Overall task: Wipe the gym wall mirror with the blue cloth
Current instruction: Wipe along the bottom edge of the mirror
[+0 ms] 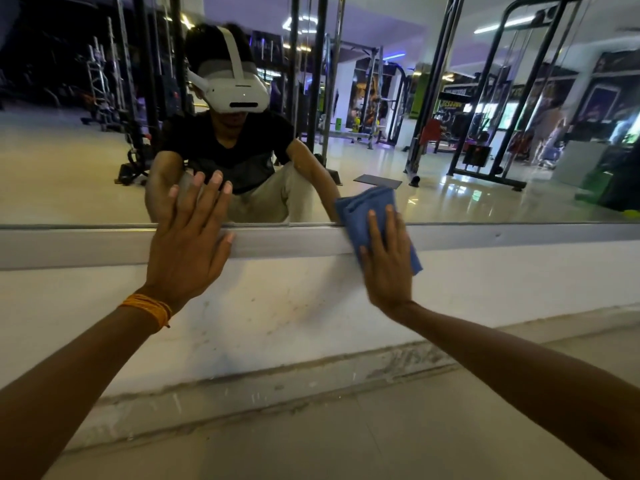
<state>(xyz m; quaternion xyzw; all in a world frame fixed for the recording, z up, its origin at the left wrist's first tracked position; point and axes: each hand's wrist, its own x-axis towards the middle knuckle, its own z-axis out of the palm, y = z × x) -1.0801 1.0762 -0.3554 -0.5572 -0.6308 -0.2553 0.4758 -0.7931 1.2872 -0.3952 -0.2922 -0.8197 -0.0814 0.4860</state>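
Note:
The gym wall mirror (pixel 450 98) fills the upper half of the view above a grey metal frame strip (pixel 86 244). My right hand (pixel 386 263) presses a folded blue cloth (pixel 360 211) flat against the mirror's lower edge and the frame, with fingers straight over the cloth. My left hand (pixel 188 240), with an orange thread band at the wrist, lies flat with spread fingers on the mirror's bottom edge, left of the cloth. The cloth's lower part is hidden under my right palm.
Below the frame runs a white wall base (pixel 277 306) with a rough skirting, then tiled floor (pixel 311 445). The mirror reflects a crouching person wearing a white headset, cable machines, racks and shiny floor.

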